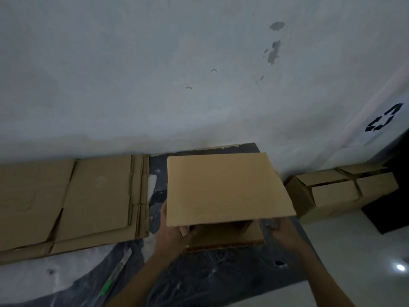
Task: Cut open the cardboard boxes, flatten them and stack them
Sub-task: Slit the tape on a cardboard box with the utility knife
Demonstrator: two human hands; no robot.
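A brown cardboard box (225,189) is held up in front of the wall, its broad top panel facing me and a lower flap with a corrugated edge below. My left hand (174,231) grips it from underneath at the near left corner. My right hand (280,229) holds the near right edge, fingers mostly hidden under the panel. A stack of flattened cardboard (73,202) lies on the floor to the left. A green-and-silver box cutter (115,275) lies on the floor near my left forearm.
Black plastic sheeting (210,275) covers the floor under the box. Several uncut boxes (332,191) stand at the right against the wall. A white bin with a recycling symbol (385,118) is at the far right. A pale wall (177,74) stands right behind.
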